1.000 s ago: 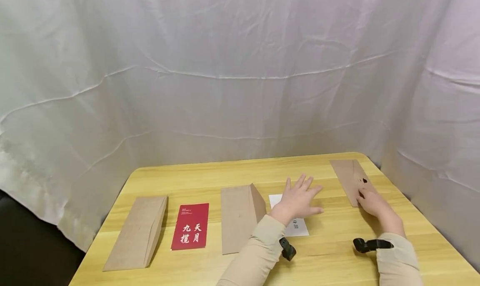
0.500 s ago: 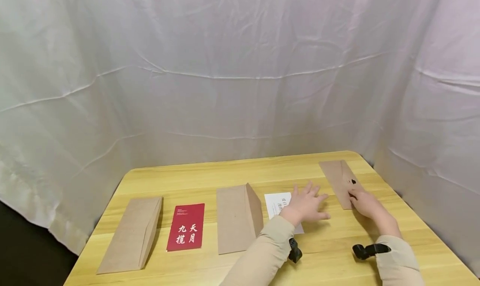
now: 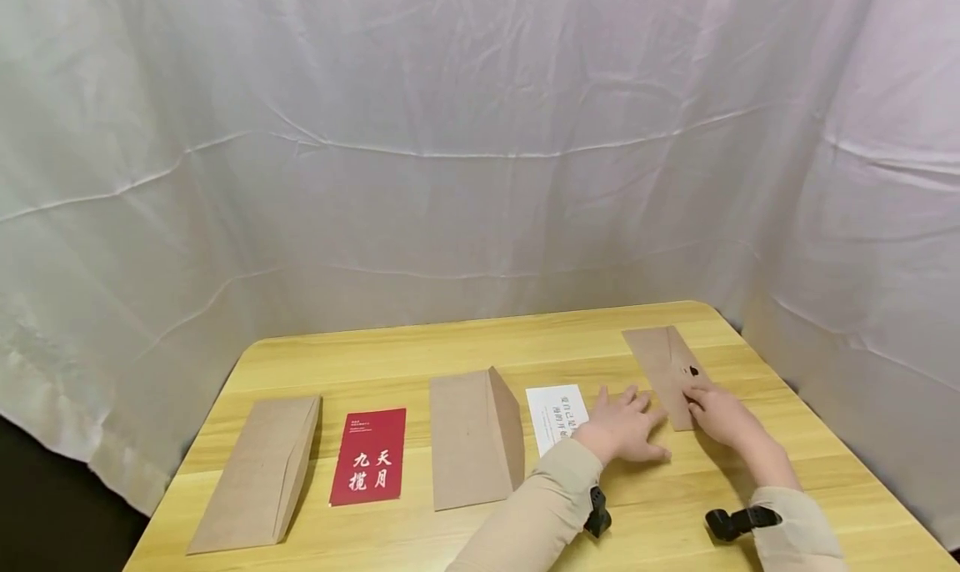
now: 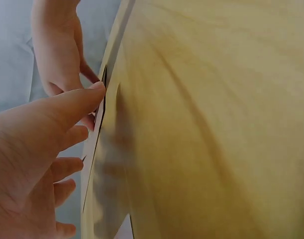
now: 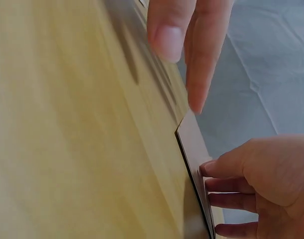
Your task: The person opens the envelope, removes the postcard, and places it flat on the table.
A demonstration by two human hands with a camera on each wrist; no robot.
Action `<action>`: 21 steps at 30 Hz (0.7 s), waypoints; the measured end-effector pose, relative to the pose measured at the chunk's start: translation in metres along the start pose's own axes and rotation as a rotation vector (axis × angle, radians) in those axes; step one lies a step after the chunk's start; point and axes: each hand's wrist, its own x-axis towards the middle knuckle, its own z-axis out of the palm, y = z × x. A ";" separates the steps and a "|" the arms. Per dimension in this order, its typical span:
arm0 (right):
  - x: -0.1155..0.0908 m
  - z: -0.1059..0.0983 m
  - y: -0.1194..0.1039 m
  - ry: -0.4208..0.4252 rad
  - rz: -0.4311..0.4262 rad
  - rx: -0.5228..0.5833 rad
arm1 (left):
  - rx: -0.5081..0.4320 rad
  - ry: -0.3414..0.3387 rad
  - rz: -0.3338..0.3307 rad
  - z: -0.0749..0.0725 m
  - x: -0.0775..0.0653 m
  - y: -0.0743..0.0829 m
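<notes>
Marked envelope [image 3: 658, 363] lies right of white card [image 3: 551, 409]. My right hand [image 3: 722, 415] presses it, fingertips down; left hand [image 3: 621, 426] spread, empty, by card. Probably positioning it; next calls for steady fingertips.

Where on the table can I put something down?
The yellow wood-grain table has bare room along its back, between the pale fabric curtain and the red paper card. Another bare patch lies between the beige cloth sleeves. It's crowded where the left hand partly hides the white paper card and the right hand touches the rightmost brown paper envelope.
</notes>
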 end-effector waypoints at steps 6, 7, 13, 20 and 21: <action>-0.007 0.000 -0.011 0.029 -0.039 -0.001 | -0.009 -0.047 0.014 0.000 -0.002 0.007; -0.008 0.001 -0.012 0.030 -0.041 0.002 | -0.011 -0.055 0.017 0.000 -0.002 0.009; -0.013 0.001 -0.018 0.020 -0.036 0.039 | -0.012 -0.089 0.030 0.001 -0.007 0.013; -0.020 0.004 -0.024 0.014 -0.067 0.035 | 0.040 -0.125 0.033 0.000 -0.015 0.015; -0.022 0.005 -0.025 0.013 -0.067 0.032 | 0.042 -0.130 0.034 0.000 -0.017 0.014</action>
